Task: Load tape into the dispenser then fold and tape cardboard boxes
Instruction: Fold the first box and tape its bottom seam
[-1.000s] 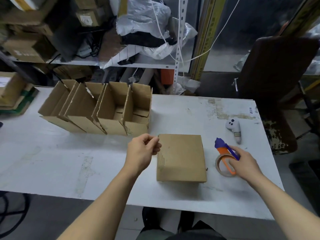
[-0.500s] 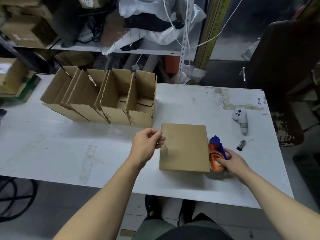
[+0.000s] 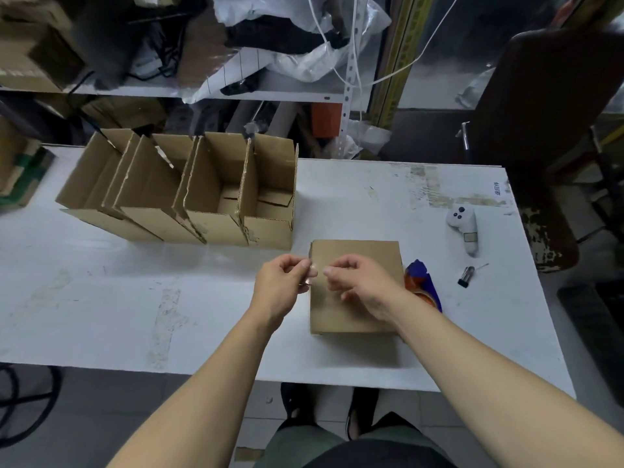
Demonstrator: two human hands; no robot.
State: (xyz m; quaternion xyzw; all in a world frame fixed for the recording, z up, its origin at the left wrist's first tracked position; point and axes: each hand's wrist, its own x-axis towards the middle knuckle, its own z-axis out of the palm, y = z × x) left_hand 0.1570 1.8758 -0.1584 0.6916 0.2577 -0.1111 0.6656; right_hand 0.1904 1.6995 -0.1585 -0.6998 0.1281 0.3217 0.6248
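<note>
A closed brown cardboard box (image 3: 358, 251) lies flat on the white table (image 3: 169, 292) in front of me. Over its left edge my left hand (image 3: 282, 283) pinches a short strip of clear tape (image 3: 310, 272) between thumb and fingers. My right hand (image 3: 359, 282) hovers over the box with curled fingers, its fingertips at the strip's other end. The orange and purple tape dispenser (image 3: 422, 285) lies on the table against the box's right side, partly hidden by the box and my right wrist.
A row of several open cardboard boxes (image 3: 209, 194) stands at the back left of the table. A white controller (image 3: 463, 228) and a small black cylinder (image 3: 466, 276) lie at the right. A dark chair (image 3: 547, 130) stands beyond the right edge, with cluttered shelves behind.
My right hand let go of the tape dispenser and moved left over the box to meet my left hand. The dispenser now lies beside the box.
</note>
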